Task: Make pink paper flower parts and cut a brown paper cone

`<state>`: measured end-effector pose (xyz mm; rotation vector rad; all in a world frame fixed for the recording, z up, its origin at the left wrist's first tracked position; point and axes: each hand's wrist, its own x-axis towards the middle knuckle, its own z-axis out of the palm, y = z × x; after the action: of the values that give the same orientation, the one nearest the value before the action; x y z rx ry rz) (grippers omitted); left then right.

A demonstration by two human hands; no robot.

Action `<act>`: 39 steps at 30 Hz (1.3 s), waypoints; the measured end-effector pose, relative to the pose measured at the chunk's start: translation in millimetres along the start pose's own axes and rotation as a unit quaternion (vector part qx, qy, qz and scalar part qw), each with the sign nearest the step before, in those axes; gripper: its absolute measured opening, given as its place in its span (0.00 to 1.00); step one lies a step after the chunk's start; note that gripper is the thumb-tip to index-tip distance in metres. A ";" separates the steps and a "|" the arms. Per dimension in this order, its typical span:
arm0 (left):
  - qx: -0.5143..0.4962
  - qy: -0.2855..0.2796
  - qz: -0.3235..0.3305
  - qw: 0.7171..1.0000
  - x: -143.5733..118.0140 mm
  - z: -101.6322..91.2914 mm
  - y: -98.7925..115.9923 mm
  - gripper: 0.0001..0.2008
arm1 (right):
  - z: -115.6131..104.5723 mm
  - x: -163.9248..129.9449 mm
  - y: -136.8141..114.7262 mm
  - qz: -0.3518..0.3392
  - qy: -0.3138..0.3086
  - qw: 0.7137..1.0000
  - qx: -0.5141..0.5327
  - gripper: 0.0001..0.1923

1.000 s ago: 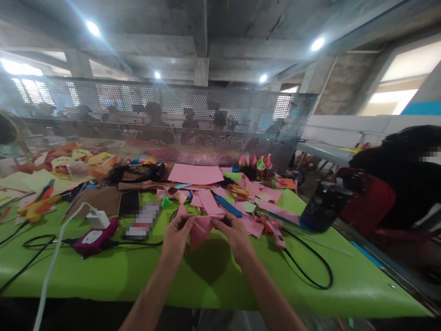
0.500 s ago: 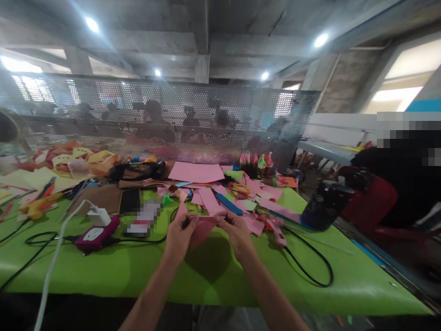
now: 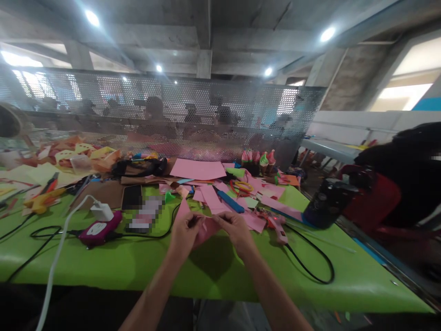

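Between my two hands is a piece of pink paper (image 3: 206,232), held just above the green tabletop (image 3: 220,280). My left hand (image 3: 184,232) pinches its upper left edge between thumb and fingers. At the upper right edge, my right hand (image 3: 236,230) grips it the same way. The paper hangs down below the fingertips and casts a shadow on the table. Just beyond the hands lie loose pink paper pieces (image 3: 211,198) and a blue utility knife (image 3: 230,201). A pink glue gun (image 3: 279,232) with a black cord rests to the right of my right hand.
A dark bottle (image 3: 327,202) stands at the right edge. On the left are a purple power strip (image 3: 98,230) with a white charger (image 3: 102,211), phones, and a yellow glue gun (image 3: 44,200). Paper ice-cream cones (image 3: 264,161) stand at the back. A person in black sits at right.
The pink paper has tilted and curled between my fingers, its lower tip now less extended. Both hands stay close together, still pinching it. The view has shifted slightly.
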<state>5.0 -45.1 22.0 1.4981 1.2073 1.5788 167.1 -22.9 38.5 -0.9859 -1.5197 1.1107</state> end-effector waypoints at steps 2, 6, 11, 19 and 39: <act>-0.021 -0.013 -0.012 1.000 0.1 1.5 1.1 0.09 | 0.4 0.8 0.7 -0.003 0.017 1.000 0.008 0.15; -0.061 -0.047 -0.047 0.996 1.4 3.6 -1.0 0.12 | 0.6 0.4 -0.7 -0.030 0.042 0.999 0.011 0.14; -0.019 -0.041 -0.041 0.998 1.9 1.9 -8.5 0.10 | 1.4 -2.4 -3.5 -0.049 0.035 0.997 -0.045 0.12; 0.004 -0.096 -0.007 0.995 1.5 3.8 -16.0 0.09 | 2.9 -1.7 -0.9 -0.054 -0.007 0.991 -0.119 0.10; -0.046 0.051 -0.069 0.995 12.1 -20.8 -12.8 0.12 | -4.9 -1.3 -11.9 -0.033 0.032 0.999 -0.022 0.18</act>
<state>-19.0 -33.2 16.4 1.2631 1.2487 1.6108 171.3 -26.3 50.2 -0.9851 -1.5198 0.9930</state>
